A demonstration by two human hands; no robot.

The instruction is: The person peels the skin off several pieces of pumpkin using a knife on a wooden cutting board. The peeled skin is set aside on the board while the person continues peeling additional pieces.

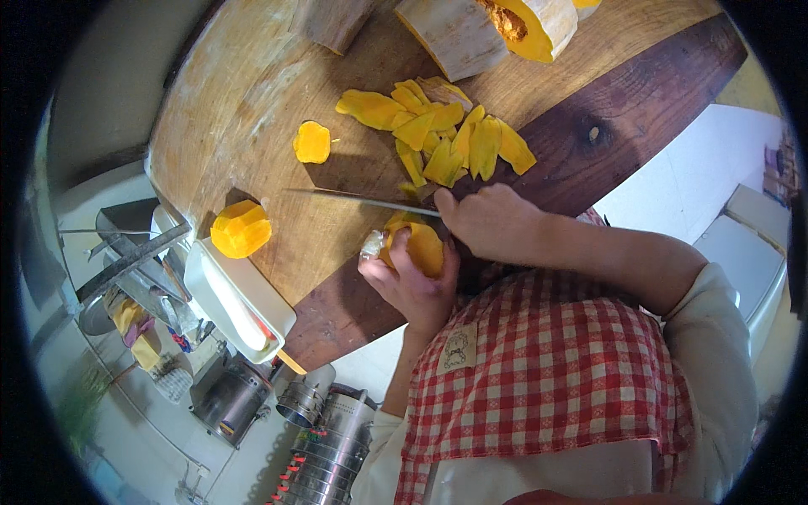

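Note:
My left hand [413, 290] grips a piece of orange pumpkin [426, 249] near the front of a wooden tabletop [265, 158]. One of its fingertips is wrapped in something clear or whitish. My right hand [492, 221] is closed around a knife, whose handle is hidden by the fingers. The long thin blade [366, 201] points left, just beyond the pumpkin piece. Past it lies a loose heap of pumpkin peels [435, 129]. Left of the heap is a small pumpkin end slice [312, 142]. A peeled, faceted pumpkin chunk [241, 228] stands by the left edge.
Unpeeled pumpkin sections [451, 38] sit at the far side, one cut open with seeds and pulp [508, 22] showing. A white rectangular container [284, 325] with utensils stands at the left edge. Below are a metal pot [230, 391] and stacked steel pans [334, 448].

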